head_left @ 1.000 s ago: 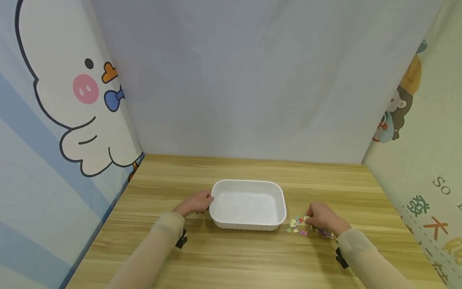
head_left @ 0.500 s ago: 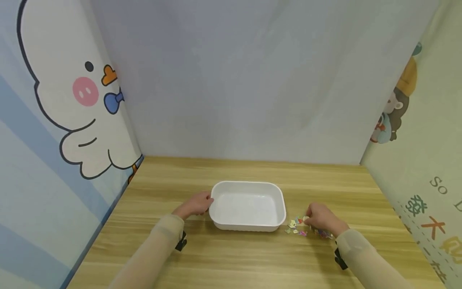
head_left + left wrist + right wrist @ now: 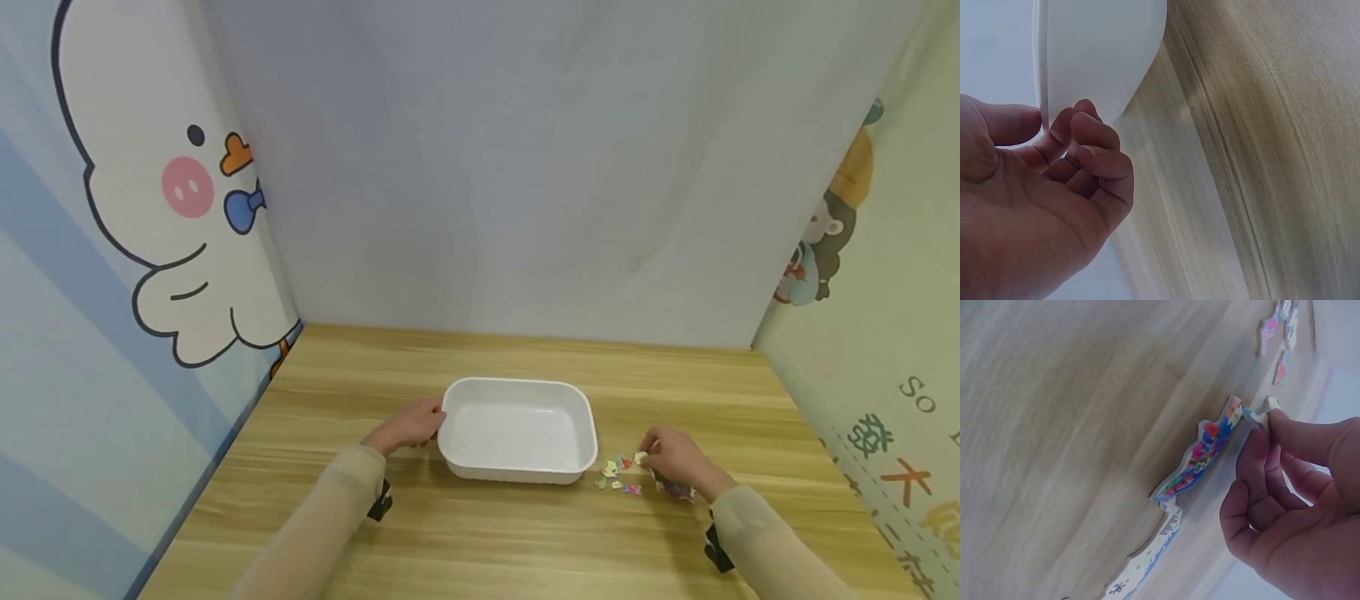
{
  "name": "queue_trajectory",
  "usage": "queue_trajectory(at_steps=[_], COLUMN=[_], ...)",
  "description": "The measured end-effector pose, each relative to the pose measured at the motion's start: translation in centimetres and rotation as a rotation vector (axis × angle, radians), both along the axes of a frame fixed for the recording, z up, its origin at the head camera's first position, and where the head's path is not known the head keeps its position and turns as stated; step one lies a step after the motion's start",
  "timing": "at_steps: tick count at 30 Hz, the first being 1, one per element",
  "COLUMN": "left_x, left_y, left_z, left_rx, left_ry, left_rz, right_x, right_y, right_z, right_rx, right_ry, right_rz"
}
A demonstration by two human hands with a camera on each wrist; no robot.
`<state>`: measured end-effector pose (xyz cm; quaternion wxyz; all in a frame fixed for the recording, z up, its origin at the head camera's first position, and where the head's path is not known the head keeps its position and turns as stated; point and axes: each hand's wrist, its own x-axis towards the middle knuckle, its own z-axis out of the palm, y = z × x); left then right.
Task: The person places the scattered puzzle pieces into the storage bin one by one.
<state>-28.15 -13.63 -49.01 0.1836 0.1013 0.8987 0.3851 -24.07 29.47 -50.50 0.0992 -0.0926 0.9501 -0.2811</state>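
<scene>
A white plastic tray (image 3: 517, 476) stands on the wooden table. Its left rim is pinched between thumb and fingers of my left hand (image 3: 411, 423); the left wrist view shows the tray's pale side (image 3: 1100, 50) above the curled fingers. To the right of the tray, my right hand (image 3: 675, 457) pinches a small pale puzzle piece (image 3: 1262, 417) between thumb and index finger, low over the table. Below that hand lie a brightly coloured puzzle piece (image 3: 1205, 450) and a long pale one (image 3: 1147, 553), apparently touching end to end.
Several small loose pieces (image 3: 611, 470) lie between the tray and the right hand. The table (image 3: 480, 550) meets a grey curtain (image 3: 510, 208) at the back. Printed cloths hang at the left (image 3: 187, 275) and right (image 3: 885, 358) sides.
Both hands stay nearly in place, the left on the tray rim. At the right fingertips the small pale piece shows more plainly than before. The head view shifts slightly.
</scene>
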Motion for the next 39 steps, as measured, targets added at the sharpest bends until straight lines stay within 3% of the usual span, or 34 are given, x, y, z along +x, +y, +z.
queue_trajectory(at_steps=[8,18,28,39], left_x=[0.1,0.1,0.3,0.3], left_y=[0.1,0.2,0.3,0.4], left_z=[-0.3,-0.6,-1.3,-1.1], left_rx=[0.023,0.054,0.109,0.117], left_ry=[0.025,0.026,-0.001,-0.011], left_rz=[0.02,0.044,0.082,0.092], right_x=[-0.1,-0.5,-1.1,-1.9], right_y=[-0.2,-0.7,-1.4,-2.2], right_z=[0.4,1.3,2.2,3.3], right_rx=[-0.122,-0.175,-0.144,-0.173], right_ry=[-0.116,-0.136,-0.116,-0.083], right_rz=[-0.059,-0.022,-0.01,-0.009])
